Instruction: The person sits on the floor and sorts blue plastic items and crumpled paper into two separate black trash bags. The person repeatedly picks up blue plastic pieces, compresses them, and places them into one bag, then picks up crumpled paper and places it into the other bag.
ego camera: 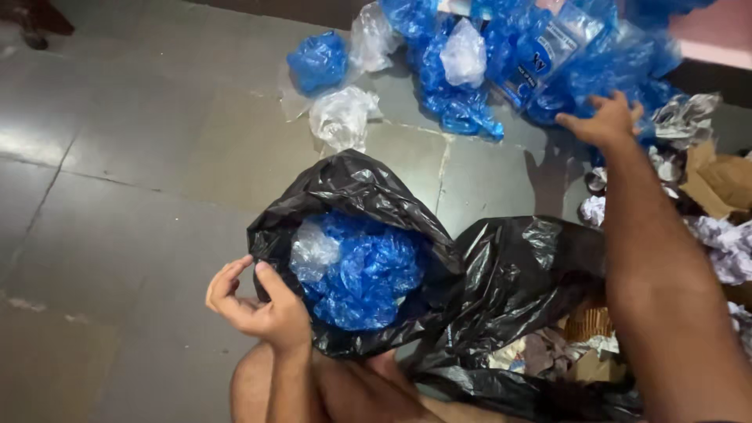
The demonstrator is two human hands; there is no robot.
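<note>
Head view shows my left hand pinching the near rim of the black bin bag between thumb and curled fingers, holding its mouth open over my lap, with crumpled blue plastic wrappers already filling it close to the rim. My right hand is stretched out over the floor with fingers spread, touching the edge of the loose heap of blue and clear wrappers but gripping nothing that I can make out. I judge a good grab means closing on a full bunch rather than a single sheet, and keeping the rim lifted and wide so the load drops in cleanly. A second black bag lies just beside it, holding mixed paper scraps
</note>
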